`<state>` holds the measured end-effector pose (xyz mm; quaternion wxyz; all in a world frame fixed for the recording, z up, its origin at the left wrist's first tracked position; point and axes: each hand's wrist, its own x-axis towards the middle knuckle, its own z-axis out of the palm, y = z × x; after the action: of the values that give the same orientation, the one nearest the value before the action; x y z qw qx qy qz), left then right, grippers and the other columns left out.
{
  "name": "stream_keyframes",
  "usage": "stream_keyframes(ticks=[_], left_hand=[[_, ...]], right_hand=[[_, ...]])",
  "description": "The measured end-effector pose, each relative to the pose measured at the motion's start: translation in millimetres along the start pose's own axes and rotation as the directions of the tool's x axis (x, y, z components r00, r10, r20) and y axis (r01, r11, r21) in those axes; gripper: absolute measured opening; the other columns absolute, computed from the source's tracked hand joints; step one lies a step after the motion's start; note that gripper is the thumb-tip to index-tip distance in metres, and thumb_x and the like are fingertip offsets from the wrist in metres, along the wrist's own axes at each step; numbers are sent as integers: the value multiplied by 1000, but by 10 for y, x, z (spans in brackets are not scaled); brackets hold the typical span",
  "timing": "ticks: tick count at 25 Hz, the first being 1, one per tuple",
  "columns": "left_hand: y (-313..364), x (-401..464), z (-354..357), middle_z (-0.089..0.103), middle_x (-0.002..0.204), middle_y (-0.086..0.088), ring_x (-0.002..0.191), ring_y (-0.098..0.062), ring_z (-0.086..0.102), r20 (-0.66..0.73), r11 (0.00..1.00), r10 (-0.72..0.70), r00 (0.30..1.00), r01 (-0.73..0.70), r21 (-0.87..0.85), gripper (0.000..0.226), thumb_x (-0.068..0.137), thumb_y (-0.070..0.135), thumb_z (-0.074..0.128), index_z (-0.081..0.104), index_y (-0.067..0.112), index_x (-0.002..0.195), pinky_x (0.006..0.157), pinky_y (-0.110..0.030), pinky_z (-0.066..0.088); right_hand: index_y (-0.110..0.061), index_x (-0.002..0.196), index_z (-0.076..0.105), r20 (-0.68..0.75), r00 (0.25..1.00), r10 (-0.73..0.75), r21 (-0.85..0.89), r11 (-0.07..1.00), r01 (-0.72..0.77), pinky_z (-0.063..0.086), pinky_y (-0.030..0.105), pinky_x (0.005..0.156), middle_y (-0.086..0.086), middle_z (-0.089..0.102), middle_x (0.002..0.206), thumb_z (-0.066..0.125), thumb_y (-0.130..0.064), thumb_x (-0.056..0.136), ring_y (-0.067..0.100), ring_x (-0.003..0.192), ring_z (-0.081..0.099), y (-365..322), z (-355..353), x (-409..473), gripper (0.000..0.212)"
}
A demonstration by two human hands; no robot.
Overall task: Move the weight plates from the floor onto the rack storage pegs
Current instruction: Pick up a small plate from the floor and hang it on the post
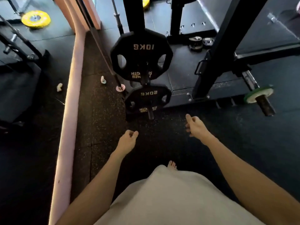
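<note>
10 kg plate (141,54) hangs on upper peg of rack upright (134,13); 20 kg plate (148,98) on lower peg just below, near floor. Left hand (127,140) and right hand (195,125) hover in front of lower plate, apart from it, fingers loosely curled, holding nothing. Small plates (200,42) lie on platform behind. Green plate (259,93) on bar at right.

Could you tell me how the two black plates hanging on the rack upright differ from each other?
The upper plate reads 10KG; the lower plate appears to read 20KG, though that is less sharp. The upper plate hangs higher on the upright and looks larger in this view; the lower plate sits near the floor. Both are black, many-sided, with grip holes and pale lettering seen upside down, and neither hand touches either.
</note>
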<state>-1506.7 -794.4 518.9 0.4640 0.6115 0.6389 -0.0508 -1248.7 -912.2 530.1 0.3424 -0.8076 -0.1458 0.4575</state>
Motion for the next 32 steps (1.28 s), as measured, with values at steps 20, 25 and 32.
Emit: stream_keyframes(ticks=[20, 25, 32], left_hand=[[-467, -536, 1403, 61, 99, -6, 84, -19, 61, 642, 516, -82, 762, -519, 681, 32, 100, 43, 46, 51, 18, 119, 70, -32, 51], [229, -935, 2601, 63, 96, -6, 80, -18, 62, 669, 360, -24, 742, -618, 699, 32, 99, 41, 47, 52, 18, 120, 66, -31, 50], [929, -2055, 4439, 58, 121, -7, 107, -24, 56, 768, 253, 56, 638, -753, 607, 31, 99, 33, 50, 55, 14, 122, 86, -35, 44]], right_hand=[[-6, 113, 61, -156, 730, 666, 608, 647, -460, 52, 34, 71, 12, 68, 98, 49, -38, 100, 22, 78, 63, 3511, -47, -2323, 36], [1, 106, 65, -186, 664, 725, 667, 589, -456, 44, 31, 75, 10, 65, 87, 55, -30, 98, 24, 81, 60, 4349, -489, -2841, 33], [-11, 107, 59, -147, 651, 745, 777, 494, -390, 50, 28, 61, 11, 65, 97, 48, -39, 100, 24, 77, 64, 5219, -1898, -3285, 32]])
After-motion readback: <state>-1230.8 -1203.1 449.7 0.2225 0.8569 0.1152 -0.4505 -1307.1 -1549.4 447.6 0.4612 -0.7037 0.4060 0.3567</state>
